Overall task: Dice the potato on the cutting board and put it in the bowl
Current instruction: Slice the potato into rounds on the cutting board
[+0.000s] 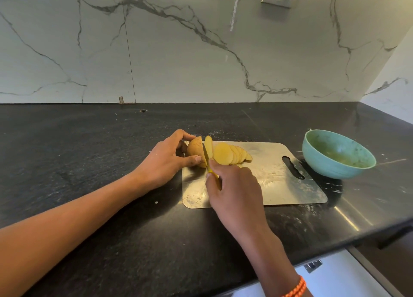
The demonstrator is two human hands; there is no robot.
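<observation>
The potato [194, 150] sits at the left end of the board [279, 185], gripped by the left hand [166, 160]. The right hand [232, 189] clasps a knife [206, 157], its blade in the potato. Slices [232, 154] fan out right of the blade. The bowl [337, 154] stands on the table [89, 151] just right of the board.

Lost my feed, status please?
Left hand holds potato. Right hand grips knife, mid-cut. Slices on board. Bowl unobstructed.
</observation>
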